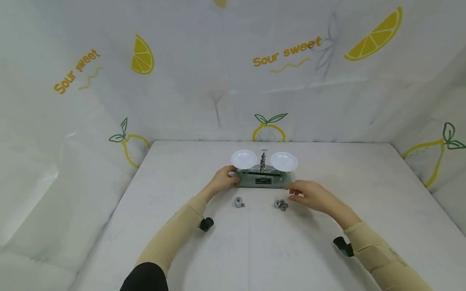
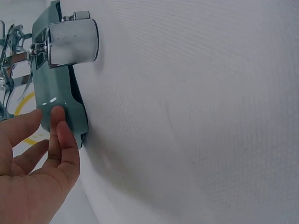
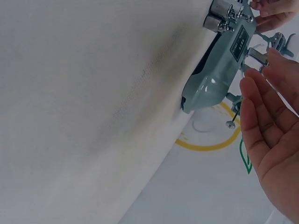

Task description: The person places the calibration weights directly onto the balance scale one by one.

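A green balance scale (image 1: 247, 180) with two white pans, the left pan (image 1: 244, 159) and the right pan (image 1: 284, 161), stands toward the back of the table. My left hand (image 1: 225, 178) grips the left end of its base; in the left wrist view, fingertips (image 2: 58, 113) lie against the green base (image 2: 53, 86). My right hand (image 1: 307, 195) is by the base's right front corner, fingers loosely bent and holding nothing. In the right wrist view, the right hand (image 3: 275, 126) appears beside the end of the green base (image 3: 210, 84).
In front of the scale's left half stands a large metal weight (image 1: 238, 202) with a small one (image 1: 243, 205) beside it. A cluster of several small metal weights (image 1: 282, 205) sits farther right, near my right hand. A white lemon-printed sheet (image 1: 204, 93) rises behind the white table (image 1: 189, 173).
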`<action>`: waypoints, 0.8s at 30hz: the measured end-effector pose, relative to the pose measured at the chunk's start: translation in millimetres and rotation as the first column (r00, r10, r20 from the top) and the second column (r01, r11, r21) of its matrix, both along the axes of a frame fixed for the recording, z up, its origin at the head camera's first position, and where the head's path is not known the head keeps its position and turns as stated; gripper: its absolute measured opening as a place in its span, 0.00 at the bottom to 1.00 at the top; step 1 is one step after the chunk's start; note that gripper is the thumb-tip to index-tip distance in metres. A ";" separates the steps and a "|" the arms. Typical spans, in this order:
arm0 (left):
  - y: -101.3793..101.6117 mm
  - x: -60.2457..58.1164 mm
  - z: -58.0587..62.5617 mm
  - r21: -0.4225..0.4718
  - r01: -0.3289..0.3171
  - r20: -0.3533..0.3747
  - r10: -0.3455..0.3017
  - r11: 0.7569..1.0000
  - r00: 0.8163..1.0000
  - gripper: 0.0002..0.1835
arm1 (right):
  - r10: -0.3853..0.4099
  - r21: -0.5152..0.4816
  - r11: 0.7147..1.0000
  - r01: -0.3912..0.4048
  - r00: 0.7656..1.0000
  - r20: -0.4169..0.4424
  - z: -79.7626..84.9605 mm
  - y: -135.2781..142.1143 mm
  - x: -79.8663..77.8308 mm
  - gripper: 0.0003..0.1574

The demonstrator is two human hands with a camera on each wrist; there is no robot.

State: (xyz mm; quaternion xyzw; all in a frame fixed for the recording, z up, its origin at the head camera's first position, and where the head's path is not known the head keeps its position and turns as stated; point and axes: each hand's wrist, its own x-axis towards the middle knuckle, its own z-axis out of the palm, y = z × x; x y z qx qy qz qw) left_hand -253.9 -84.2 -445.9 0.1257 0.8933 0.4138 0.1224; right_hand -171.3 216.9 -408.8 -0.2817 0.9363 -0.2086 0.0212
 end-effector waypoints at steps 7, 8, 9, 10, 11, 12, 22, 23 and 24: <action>2.3 -4.5 -5.9 -0.025 0.009 -0.018 -0.010 1.000 1.000 0.24 | 0.014 0.012 1.000 -0.015 0.999 0.030 -5.3 -1.7 -2.6 0.17; 2.5 -4.9 -6.4 -0.024 0.010 -0.019 -0.010 1.000 1.000 0.24 | 0.018 0.011 1.000 -0.019 0.999 0.039 -6.2 -1.8 -3.2 0.17; 2.8 -5.2 -6.8 -0.018 0.008 -0.017 -0.008 1.000 1.000 0.24 | 0.022 0.011 1.000 -0.023 0.999 0.048 -6.8 -2.1 -3.7 0.17; 2.8 -5.5 -7.3 -0.009 0.006 -0.013 -0.006 1.000 1.000 0.24 | 0.025 0.011 1.000 -0.026 0.998 0.058 -7.1 -2.5 -4.1 0.16; 2.7 -5.7 -7.7 -0.003 0.004 -0.010 -0.004 1.000 1.000 0.24 | 0.030 0.012 0.999 -0.031 0.997 0.068 -7.6 -2.8 -4.6 0.16; 2.6 -5.8 -7.9 0.005 0.000 -0.001 0.000 1.000 1.000 0.24 | 0.036 0.012 0.999 -0.037 0.996 0.078 -8.0 -3.3 -5.0 0.15; 1.4 -5.9 -11.7 0.063 -0.019 0.036 0.016 0.998 0.999 0.25 | 0.110 0.008 0.994 -0.112 0.983 0.145 -14.1 -6.2 -10.0 0.11; 1.4 -6.2 -12.0 0.066 -0.019 0.038 0.016 0.998 0.999 0.25 | 0.111 0.006 0.994 -0.113 0.982 0.150 -15.5 -6.3 -10.9 0.12; 1.3 -6.3 -12.1 0.069 -0.019 0.040 0.016 0.997 0.999 0.25 | 0.107 0.004 0.994 -0.109 0.982 0.158 -16.9 -6.6 -11.7 0.12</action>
